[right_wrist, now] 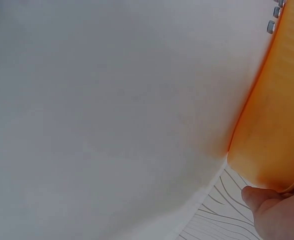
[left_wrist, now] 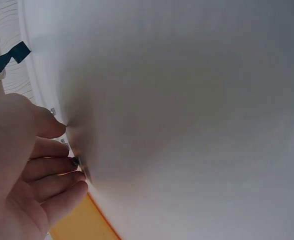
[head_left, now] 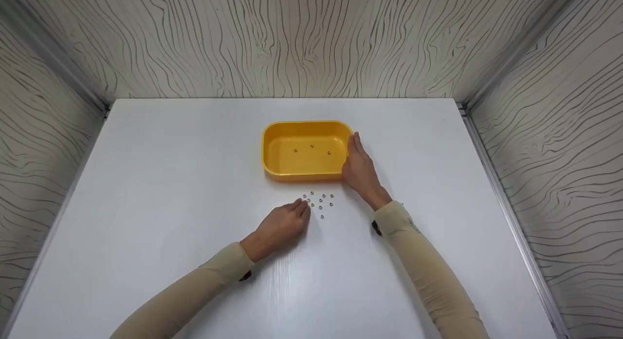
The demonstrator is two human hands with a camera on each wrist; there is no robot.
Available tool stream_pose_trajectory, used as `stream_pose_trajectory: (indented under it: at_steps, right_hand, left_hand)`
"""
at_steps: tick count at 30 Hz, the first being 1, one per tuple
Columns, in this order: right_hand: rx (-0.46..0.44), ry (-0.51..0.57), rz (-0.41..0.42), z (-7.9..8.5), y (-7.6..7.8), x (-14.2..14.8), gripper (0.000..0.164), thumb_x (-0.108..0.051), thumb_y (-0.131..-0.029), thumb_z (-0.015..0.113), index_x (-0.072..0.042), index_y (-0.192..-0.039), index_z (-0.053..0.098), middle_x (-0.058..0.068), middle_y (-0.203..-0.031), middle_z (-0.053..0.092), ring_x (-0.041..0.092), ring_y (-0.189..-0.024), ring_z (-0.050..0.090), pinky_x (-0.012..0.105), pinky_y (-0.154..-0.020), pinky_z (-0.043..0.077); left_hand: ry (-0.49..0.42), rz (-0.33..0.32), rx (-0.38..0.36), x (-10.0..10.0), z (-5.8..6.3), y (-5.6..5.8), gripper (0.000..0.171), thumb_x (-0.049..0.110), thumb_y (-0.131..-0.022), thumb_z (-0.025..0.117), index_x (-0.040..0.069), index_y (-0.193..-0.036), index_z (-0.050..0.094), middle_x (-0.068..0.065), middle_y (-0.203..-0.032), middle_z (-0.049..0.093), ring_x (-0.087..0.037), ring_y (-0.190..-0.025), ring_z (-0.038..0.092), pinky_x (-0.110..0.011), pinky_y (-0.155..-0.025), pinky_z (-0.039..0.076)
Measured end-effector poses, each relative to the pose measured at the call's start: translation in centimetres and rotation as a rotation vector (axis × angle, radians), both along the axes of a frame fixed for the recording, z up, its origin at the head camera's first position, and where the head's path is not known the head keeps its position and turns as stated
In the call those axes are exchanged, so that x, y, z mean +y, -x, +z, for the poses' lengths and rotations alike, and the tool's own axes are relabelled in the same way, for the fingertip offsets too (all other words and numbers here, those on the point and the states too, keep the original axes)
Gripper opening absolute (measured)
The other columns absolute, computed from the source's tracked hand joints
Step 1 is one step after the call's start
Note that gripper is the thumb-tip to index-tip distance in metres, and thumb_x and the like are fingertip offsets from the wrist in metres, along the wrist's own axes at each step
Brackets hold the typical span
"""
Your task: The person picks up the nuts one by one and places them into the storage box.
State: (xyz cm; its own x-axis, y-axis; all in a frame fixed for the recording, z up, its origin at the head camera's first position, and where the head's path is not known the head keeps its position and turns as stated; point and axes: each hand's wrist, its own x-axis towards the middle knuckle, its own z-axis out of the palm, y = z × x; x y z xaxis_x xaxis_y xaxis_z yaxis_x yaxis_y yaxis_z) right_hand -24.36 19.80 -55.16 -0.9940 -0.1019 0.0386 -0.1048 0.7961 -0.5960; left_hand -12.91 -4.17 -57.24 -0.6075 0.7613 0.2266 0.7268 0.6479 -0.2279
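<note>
A yellow plastic bin [head_left: 306,175] stands on the white table with 3 small metal nuts [head_left: 312,146] on its floor. In front of it lie several loose nuts [head_left: 320,207], also seen beside the bin wall in the right wrist view. My left hand [head_left: 284,225] is at the left edge of these nuts, fingertips down by the table; in the left wrist view thumb and index finger stand apart. A dark spot by a fingertip there is too small to identify. My right hand [head_left: 361,171] rests along the bin's right side, fingers stretched against the wall.
The white table [head_left: 170,183] reaches back to a wood-grain patterned wall [head_left: 302,42]. Similar panels rise at the left and right, with metal rails [head_left: 506,183] along the table's sides.
</note>
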Motion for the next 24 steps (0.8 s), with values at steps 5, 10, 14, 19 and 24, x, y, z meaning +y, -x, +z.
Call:
stream_pose_trajectory:
  at_steps: [5, 10, 14, 19, 24]
  right_hand:
    - [0.010, -0.028, 0.002, -0.07, 0.03, -0.03, 0.063, -0.005, -0.107, 0.035, 0.002, -0.166, 0.014, 0.022, -0.177, 0.011, 0.033, -0.164, 0.019, 0.047, -0.133, 0.025]
    - [0.010, -0.026, -0.003, -0.17, 0.05, -0.06, 0.063, -0.005, -0.108, 0.035, 0.001, -0.166, 0.014, 0.021, -0.177, 0.011, 0.032, -0.164, 0.019, 0.047, -0.134, 0.024]
    - [0.015, -0.016, 0.001, -0.18, 0.01, 0.01, 0.062, -0.006, -0.109, 0.034, 0.000, -0.167, 0.013, 0.020, -0.177, 0.010, 0.031, -0.165, 0.018, 0.046, -0.134, 0.023]
    - [0.006, 0.005, -0.006, -0.13, -0.03, 0.04, 0.062, -0.010, -0.110, 0.032, -0.003, -0.168, 0.010, 0.018, -0.178, 0.009, 0.029, -0.165, 0.016, 0.046, -0.135, 0.022]
    - [-0.009, 0.001, -0.011, -0.02, -0.09, 0.00, 0.061, -0.011, -0.111, 0.032, -0.003, -0.168, 0.010, 0.017, -0.178, 0.009, 0.028, -0.166, 0.016, 0.046, -0.135, 0.022]
  left_hand:
    - [0.045, -0.010, 0.077, 0.09, -0.19, 0.18, 0.025, 0.003, -0.098, 0.068, 0.000, -0.122, 0.074, -0.011, -0.120, 0.078, -0.019, -0.113, 0.076, -0.028, -0.089, 0.064]
    - [0.095, -0.038, 0.165, 0.12, -0.48, 0.45, 0.022, 0.003, -0.095, 0.070, 0.001, -0.116, 0.076, -0.009, -0.113, 0.078, -0.017, -0.106, 0.077, -0.025, -0.084, 0.065]
    - [0.130, -0.069, 0.232, 0.19, -0.66, 0.62, 0.022, 0.002, -0.094, 0.069, 0.000, -0.114, 0.077, -0.010, -0.108, 0.078, -0.017, -0.100, 0.078, -0.024, -0.077, 0.065]
    - [0.195, -0.077, 0.218, 0.39, -0.25, 0.66, 0.024, 0.003, -0.096, 0.068, -0.002, -0.118, 0.076, -0.014, -0.111, 0.079, -0.019, -0.102, 0.079, -0.024, -0.083, 0.065]
    - [0.173, -0.089, 0.215, 0.40, -0.28, 0.84, 0.020, 0.002, -0.095, 0.070, -0.002, -0.113, 0.077, -0.013, -0.105, 0.079, -0.019, -0.094, 0.080, -0.023, -0.077, 0.065]
